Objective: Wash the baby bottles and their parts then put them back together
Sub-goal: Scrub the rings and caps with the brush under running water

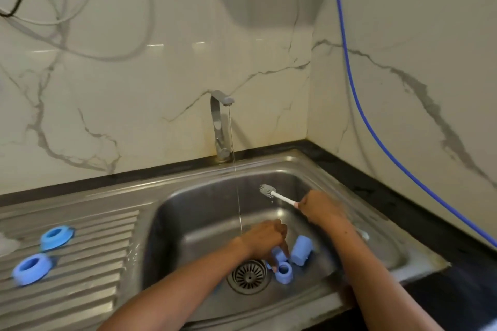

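Note:
My right hand (321, 208) grips the handle of a white bottle brush (271, 193), its grey bristle head raised over the sink basin (188, 212). My left hand (266, 239) reaches down into the basin, fingers pointing at the blue bottle parts by the drain. A small blue ring (284, 272) lies beside the drain (248, 275), another small blue part (278, 255) sits right under my fingers, and a larger blue cap (301, 250) lies to the right. Whether my left fingers pinch a part is unclear. Two blue screw rings (57, 236) (31, 268) rest on the ribbed drainboard.
A thin stream of water falls from the tap (221, 126) into the basin just behind my left hand. A blue hose (357, 105) runs down the right wall onto the dark counter (403, 212). Marble walls close the corner behind the sink.

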